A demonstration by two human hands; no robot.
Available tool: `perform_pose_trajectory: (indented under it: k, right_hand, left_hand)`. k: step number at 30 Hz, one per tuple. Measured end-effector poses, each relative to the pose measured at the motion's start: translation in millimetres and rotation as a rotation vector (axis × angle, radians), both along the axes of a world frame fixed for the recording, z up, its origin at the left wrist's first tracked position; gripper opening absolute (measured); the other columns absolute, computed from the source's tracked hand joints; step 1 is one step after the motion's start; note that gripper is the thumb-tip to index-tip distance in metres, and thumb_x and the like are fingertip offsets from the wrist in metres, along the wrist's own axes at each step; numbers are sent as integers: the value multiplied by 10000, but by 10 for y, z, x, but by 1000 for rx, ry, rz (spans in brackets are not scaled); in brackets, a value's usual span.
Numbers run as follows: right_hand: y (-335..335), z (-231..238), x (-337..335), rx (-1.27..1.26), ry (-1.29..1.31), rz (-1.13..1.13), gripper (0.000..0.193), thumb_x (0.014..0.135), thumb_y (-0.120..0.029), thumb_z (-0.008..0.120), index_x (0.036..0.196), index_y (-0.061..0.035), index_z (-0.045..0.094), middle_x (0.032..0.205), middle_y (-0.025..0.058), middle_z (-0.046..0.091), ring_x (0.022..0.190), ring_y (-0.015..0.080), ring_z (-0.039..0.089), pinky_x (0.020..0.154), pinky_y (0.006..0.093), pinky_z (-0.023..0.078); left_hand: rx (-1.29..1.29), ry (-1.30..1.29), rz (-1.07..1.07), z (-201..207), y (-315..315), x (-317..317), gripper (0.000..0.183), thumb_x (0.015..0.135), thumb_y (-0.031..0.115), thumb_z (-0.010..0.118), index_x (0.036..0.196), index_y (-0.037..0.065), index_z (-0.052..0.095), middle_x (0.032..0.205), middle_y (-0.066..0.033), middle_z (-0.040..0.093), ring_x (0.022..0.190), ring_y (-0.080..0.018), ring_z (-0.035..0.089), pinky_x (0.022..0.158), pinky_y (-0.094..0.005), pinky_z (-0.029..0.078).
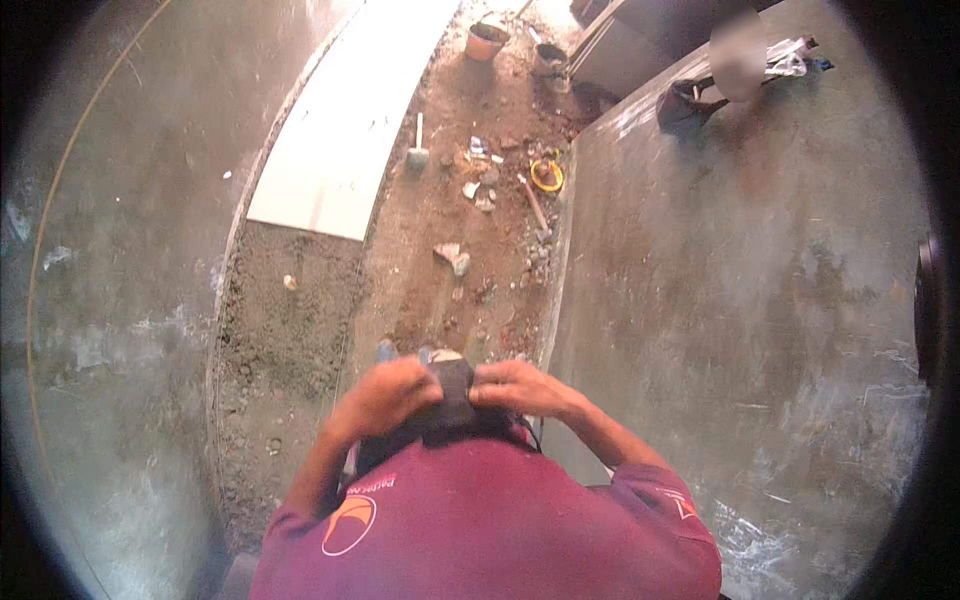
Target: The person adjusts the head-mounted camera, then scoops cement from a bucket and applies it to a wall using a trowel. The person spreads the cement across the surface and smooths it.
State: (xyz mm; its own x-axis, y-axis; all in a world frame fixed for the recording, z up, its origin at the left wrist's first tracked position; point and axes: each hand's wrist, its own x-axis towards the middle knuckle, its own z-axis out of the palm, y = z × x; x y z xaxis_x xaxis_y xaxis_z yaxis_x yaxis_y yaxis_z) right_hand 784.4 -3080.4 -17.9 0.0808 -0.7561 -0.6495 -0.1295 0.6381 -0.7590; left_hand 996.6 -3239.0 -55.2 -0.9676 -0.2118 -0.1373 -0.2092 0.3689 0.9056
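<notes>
My left hand (392, 392) and my right hand (518, 388) are in front of my waist, fingers bent and closed. Between them is a dark, flat, cloth-like piece (453, 390), gripped at its two sides. It hangs against my maroon shirt (500, 510), and the picture is too soft to tell its exact kind. Other dark material shows below it at the waist. My feet are partly visible just beyond the hands, on the dirt strip (400, 300).
A long white panel (330, 130) lies at the left over rough mortar (285, 330). On the dirt are a mallet (417, 157), a hammer (535, 208), a yellow-rimmed bowl (547, 175) and broken pieces (453, 258). Farther off stand an orange bucket (485, 44) and a dark bucket (549, 60). Grey walls (720, 280) flank both sides.
</notes>
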Motion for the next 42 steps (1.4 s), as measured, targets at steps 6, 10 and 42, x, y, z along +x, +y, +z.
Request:
perform_pose_trajectory:
  k: [6,10,42]
  right_hand:
    - [-124,-279,127,130,42,-184,342,917,-314,675,1062,-3,674,854,61,665,812,146,622,702,331,507]
    - [-50,-307,147,70,84,-120,280,917,-262,704,1034,-11,662,836,69,671,785,153,636,680,319,506]
    - [137,-62,-1238,-303,-272,17,225,966,-236,648,927,-14,638,947,69,674,834,148,604,731,311,484]
  left_hand:
    - [-12,63,155,-356,-163,-44,156,921,197,647,930,42,631,899,-144,599,873,-361,615,751,-430,489]
    - [-62,53,158,-351,-119,-40,116,917,153,648,928,41,621,880,-131,569,829,-348,608,723,-423,485]
    - [-117,-69,97,423,316,-1060,221,868,198,727,1056,92,676,875,-103,552,830,-304,611,708,-409,507]
